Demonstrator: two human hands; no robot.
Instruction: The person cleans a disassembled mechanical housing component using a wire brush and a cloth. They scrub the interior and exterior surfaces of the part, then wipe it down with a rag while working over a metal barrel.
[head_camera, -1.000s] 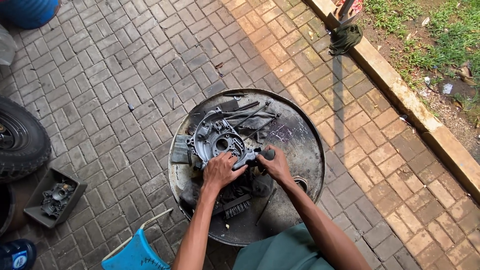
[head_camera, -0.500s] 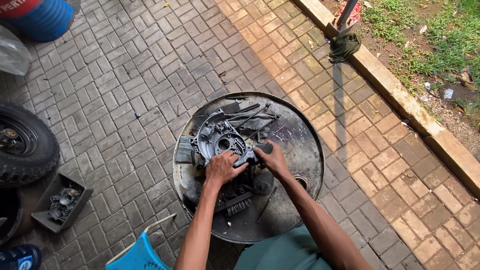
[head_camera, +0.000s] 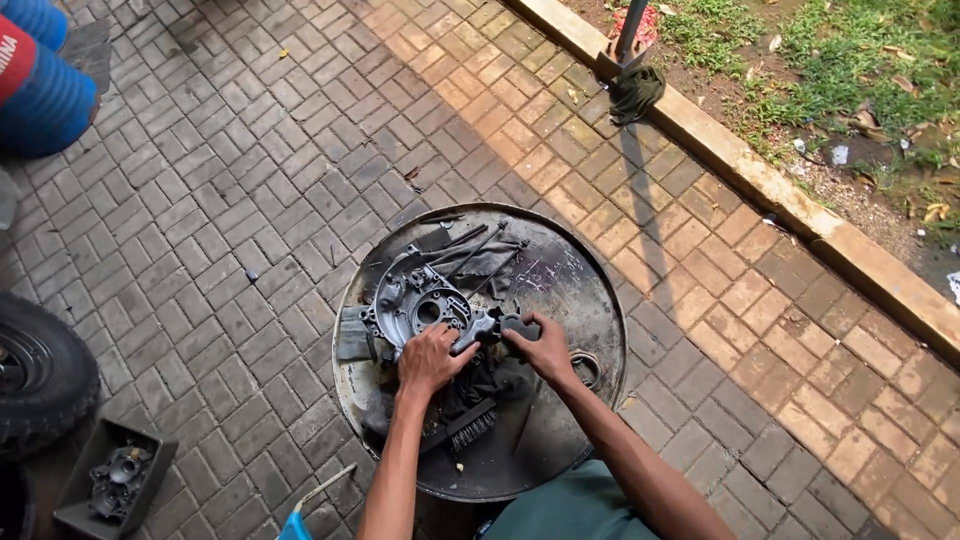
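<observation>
Centre frame, my left hand (head_camera: 430, 360) and right hand (head_camera: 545, 350) clamp a grey engine crankcase (head_camera: 420, 305) on the drum-top surface (head_camera: 580, 290); it looks heavy, rigid, greasy, best held at its rim.

Both forearms are bare from the elbow down, no sleeves, gloves, watch or rings showing on the left hand (head_camera: 428, 360) or the right hand (head_camera: 545, 350). Dull green cloth, the person's garment (head_camera: 560, 510), fills the bottom edge.
</observation>
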